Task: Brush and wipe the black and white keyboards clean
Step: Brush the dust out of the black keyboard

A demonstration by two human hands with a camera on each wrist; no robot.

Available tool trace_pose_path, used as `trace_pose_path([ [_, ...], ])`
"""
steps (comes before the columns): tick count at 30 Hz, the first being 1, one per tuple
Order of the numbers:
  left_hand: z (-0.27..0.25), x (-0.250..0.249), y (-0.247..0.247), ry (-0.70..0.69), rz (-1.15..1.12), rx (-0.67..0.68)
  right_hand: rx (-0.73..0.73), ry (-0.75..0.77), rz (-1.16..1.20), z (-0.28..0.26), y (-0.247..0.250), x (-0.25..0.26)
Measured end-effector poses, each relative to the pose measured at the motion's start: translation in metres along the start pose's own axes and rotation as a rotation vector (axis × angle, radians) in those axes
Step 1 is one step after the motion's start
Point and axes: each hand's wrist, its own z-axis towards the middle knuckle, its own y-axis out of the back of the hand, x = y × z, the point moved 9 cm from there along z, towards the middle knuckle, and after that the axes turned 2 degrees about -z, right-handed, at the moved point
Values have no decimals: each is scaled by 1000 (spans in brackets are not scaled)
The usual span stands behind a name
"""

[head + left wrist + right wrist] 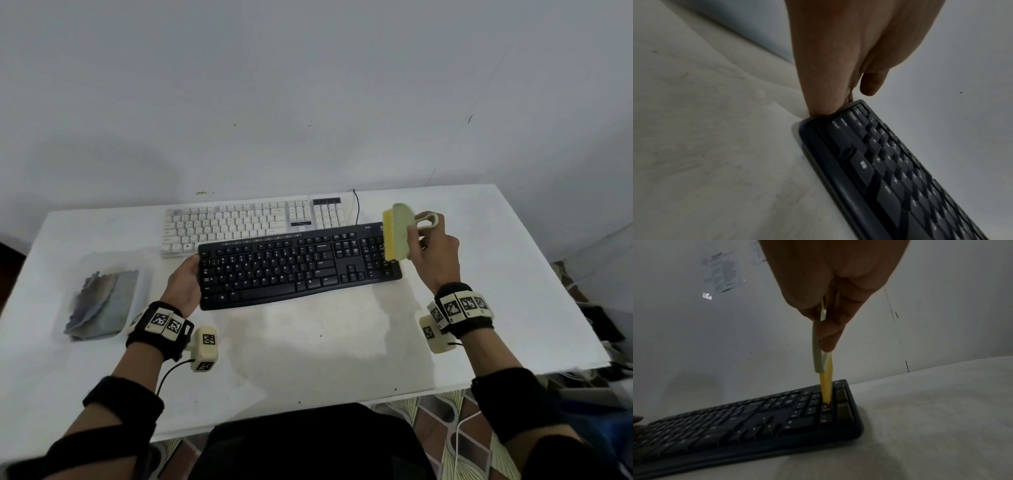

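Observation:
The black keyboard [298,269] lies across the middle of the white table [308,349], with the white keyboard [239,224] just behind it. My left hand [186,279] rests against the black keyboard's left end, its straight fingers [824,104] touching the edge of the black keyboard [890,178]. My right hand [433,245] grips the looped handle of a pale green brush [399,233] with yellow bristles. In the right wrist view the brush [818,356] stands upright and its bristle tips [827,394] touch the number-pad keys at the black keyboard's [756,423] right end.
A clear plastic tray [140,274] holding a crumpled grey cloth [102,301] sits at the table's left. The white keyboard's black cable [357,209] runs up to the wall. The table's front edge is close to my body; clutter lies on the floor at right.

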Motion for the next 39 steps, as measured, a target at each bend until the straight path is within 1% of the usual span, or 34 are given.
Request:
trace_pose_path([
  [3, -2, -1, -2, -4, 2, 4, 66, 51, -51, 0, -13, 1],
  [5, -3, -2, -2, -9, 3, 6, 81, 74, -81, -1, -14, 0],
  [11, -3, -2, -2, -8, 4, 18, 59, 21, -156, -2, 0, -12],
  [16, -3, -2, -1, 0, 9, 24, -13, 49, -43, 0, 1, 5],
  [19, -5, -3, -3, -6, 8, 24, 24, 71, 0, 2, -11, 13],
  [23, -7, -3, -4, -6, -1, 4, 88, 99, -35, 1, -22, 10],
  [28, -7, -3, -4, -10, -1, 8, 99, 15, -87, -1, -14, -3],
  [30, -6, -4, -2, -11, 5, 6, 75, -12, -83, -1, -9, -4],
  [32, -5, -3, -1, -5, 6, 7, 10, -18, -26, -1, -3, 1],
  [34, -5, -3, -1, -1, -2, 9, -40, 23, 36, 0, -3, 10],
  [35, -6, -3, -2, -3, -6, 9, -41, 45, 52, 0, -5, 14],
  [39, -12, -6, -7, -9, -16, 7, 37, 49, 31, 1, -19, 15],
])
